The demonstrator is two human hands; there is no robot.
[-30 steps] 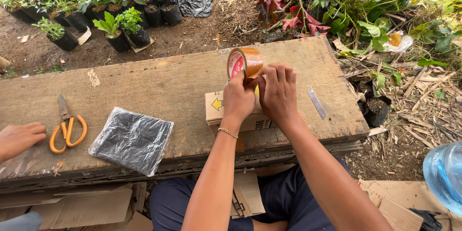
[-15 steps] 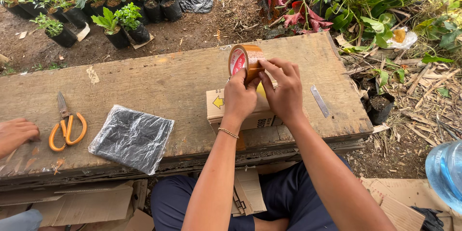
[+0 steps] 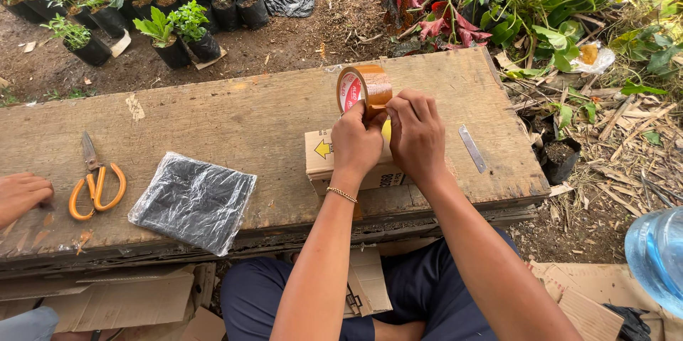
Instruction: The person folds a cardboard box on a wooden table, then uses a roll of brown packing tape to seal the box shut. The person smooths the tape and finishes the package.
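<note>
Both gripping the tape roll point(image 3: 364, 88), left hand point(image 3: 357, 143) and right hand point(image 3: 418, 136) picking its end above the untaped box point(image 3: 324, 160) on the surface point(image 3: 235, 120).

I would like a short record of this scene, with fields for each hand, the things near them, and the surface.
left hand: grips the roll of brown tape, held upright
right hand: fingertips at the edge of the roll, beside the left hand
below the hands: small cardboard box with a yellow arrow, lying on the wooden board
on the board, left part: orange-handled scissors, a flat black packet in clear wrap
on the board, right part: a thin metal strip
other person: a hand resting at the left edge
behind the board: potted seedlings on bare soil
</note>
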